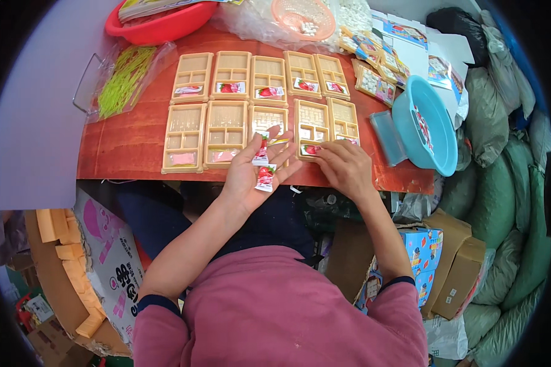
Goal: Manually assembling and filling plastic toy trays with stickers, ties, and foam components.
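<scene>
My left hand (241,178) is turned palm up near the table's front edge. Small white sachets with a red strawberry print (265,178) lie across its palm and fingers. Fingers bent together, my right hand (350,166) pinches a strawberry sachet (310,150) in the lower compartment of a beige plastic tray (312,111). Two rows of these divided trays stand on the table. Strawberry sachets (231,87) sit in the far row's trays. Pink pieces (182,159) lie in the two near trays at left. My left fingers partly hide the tray behind them.
The red table (125,150) holds a bag of yellow-green strips (125,79), a red basin (159,24) and a peach strainer (304,18). At right are a light-blue basin (423,125) with sachets inside, a clear box (387,137) and filled packs (376,82). Cartons (456,269) and sacks stand below.
</scene>
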`<state>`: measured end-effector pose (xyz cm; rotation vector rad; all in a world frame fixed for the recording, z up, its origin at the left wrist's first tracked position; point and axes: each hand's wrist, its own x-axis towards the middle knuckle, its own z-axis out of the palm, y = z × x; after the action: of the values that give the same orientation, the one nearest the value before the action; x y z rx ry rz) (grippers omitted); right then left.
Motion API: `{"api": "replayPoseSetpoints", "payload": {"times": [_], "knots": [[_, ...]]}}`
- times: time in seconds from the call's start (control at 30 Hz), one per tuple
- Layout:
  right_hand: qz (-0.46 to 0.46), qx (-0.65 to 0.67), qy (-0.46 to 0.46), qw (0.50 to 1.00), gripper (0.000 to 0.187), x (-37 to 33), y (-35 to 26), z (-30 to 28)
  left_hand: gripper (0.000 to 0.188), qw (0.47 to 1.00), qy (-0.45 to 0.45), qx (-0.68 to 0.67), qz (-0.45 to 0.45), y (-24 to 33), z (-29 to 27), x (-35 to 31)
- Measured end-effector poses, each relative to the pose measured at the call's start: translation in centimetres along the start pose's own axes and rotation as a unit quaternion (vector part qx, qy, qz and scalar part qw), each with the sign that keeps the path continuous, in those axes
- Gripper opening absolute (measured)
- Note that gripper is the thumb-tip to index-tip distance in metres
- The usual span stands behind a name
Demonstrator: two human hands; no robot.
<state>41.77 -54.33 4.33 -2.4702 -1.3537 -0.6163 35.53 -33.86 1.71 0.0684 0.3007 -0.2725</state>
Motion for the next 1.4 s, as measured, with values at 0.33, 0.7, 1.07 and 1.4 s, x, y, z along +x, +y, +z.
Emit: {"api": "replayPoseSetpoints", "payload": {"times": [0.33,0.7,1.07,1.4], "knots": [[0.398,0.507,-0.143,0.751,0.017,4.7,-7.4,-0.4,0.041,0.958,-0.275,-0.029,-0.071,-0.2,-2.3,1.0],[0.416,0.662,-0.086,0.617,0.010,6.6,-6.2,0.4,0.026,0.977,0.028,0.191,0.093,1.7,0.1,-4.8],[0.514,0.614,0.058,0.596,0.009,4.8,-7.7,3.1,0.035,0.974,0.041,0.161,0.152,3.9,-1.7,-8.2],[0.362,0.119,-0.100,0.919,0.020,4.9,-9.7,2.2,0.045,0.988,0.008,0.074,0.133,2.8,-3.1,-7.8]]}}
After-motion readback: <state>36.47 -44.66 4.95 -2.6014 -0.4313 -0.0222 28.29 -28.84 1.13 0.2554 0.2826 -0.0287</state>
